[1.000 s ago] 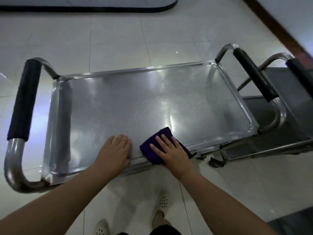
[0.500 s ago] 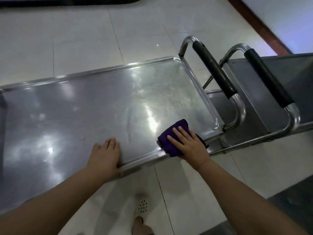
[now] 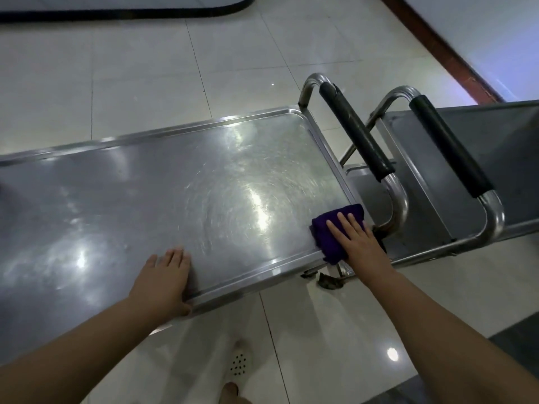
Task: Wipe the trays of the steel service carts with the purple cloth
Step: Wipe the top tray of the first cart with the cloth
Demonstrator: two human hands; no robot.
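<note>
the right hand (image 3: 360, 244) lies flat on the purple cloth (image 3: 335, 228), fingers straight and spread, pressing it onto the near right corner of the tray (image 3: 145, 205). the cloth is folded into a thick pad; it covers the corner rim and hangs a little over the near edge. the left hand (image 3: 163, 282) rests on the tray's near rim, fingers straight on the steel surface and thumb hooked under the edge, holding nothing else. the tray surface shows swirled scratch marks and bright glare spots. just beyond the cloth stands the cart's handle (image 3: 355, 138), a steel tube with a black sleeve. a 2nd cart (image 3: 495, 147) stands just beside it on the right, its own black-sleeved handle (image 3: 450, 145) parallel to the 1st. a caster (image 3: 329, 281) shows under the tray corner. below, on the pale tiled floor (image 3: 131, 68), a perforated white shoe (image 3: 239, 361) is visible between the arms.
</note>
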